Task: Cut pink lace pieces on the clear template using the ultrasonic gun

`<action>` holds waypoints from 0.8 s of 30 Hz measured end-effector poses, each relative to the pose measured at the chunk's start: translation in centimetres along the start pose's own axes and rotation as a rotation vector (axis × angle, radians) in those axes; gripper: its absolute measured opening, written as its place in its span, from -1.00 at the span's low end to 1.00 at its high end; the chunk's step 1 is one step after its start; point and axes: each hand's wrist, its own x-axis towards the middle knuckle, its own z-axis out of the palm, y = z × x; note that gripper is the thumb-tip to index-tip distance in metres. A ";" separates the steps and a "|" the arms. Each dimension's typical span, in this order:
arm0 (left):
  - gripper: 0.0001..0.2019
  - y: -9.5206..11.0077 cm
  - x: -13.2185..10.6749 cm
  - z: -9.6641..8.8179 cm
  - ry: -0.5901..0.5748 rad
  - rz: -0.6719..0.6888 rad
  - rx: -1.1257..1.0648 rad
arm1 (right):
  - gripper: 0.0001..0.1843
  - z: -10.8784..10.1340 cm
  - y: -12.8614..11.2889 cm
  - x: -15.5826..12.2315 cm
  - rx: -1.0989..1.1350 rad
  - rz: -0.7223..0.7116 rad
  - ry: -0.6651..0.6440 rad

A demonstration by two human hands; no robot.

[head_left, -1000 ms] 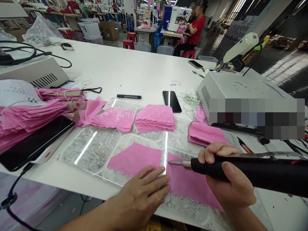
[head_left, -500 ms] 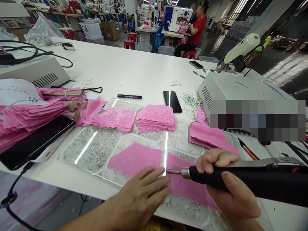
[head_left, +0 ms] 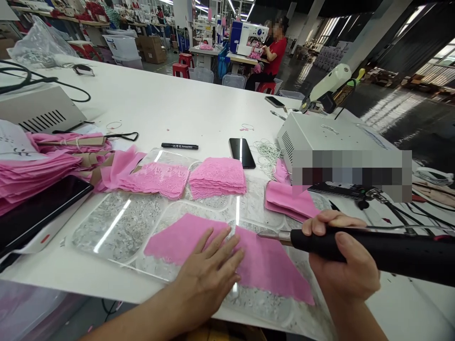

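My left hand lies flat with fingers spread, pressing where two pink fabric pieces meet. The left pink piece has a scalloped lower edge; the right pink piece extends toward my right hand. In my right hand is a black pen-like handheld tool with a metal tip, pointing left over the upper edge of the right piece. I cannot tell whether the tip touches the cloth. Both pieces lie on a clear, patterned plastic template.
Behind lie a lace stack, more pink lace and folded pink fabric. A phone, a black marker and loose thread are farther back. A grey box machine stands at right, a large phone at left.
My left hand has shifted up over the cloth, its fingers spreading more. The tool's tip has moved from the seam between the pieces to the right piece's upper edge. The view has turned slightly.
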 end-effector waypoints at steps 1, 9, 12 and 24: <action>-0.71 0.0 0.0 0.2 -0.005 -0.001 0.007 | -0.92 0.1 0.1 -0.1 0.004 -0.004 -0.004; -0.71 -0.2 -0.4 0.7 -0.024 -0.004 0.036 | -0.92 0.6 0.6 -0.4 0.024 -0.008 -0.061; -0.71 -0.3 -0.4 0.9 -0.033 -0.004 0.036 | -0.95 0.8 0.6 -0.4 0.011 -0.013 -0.073; -0.68 -0.6 -0.5 0.9 -0.048 0.043 0.068 | -0.93 -0.5 -0.6 0.4 -0.009 -0.038 0.032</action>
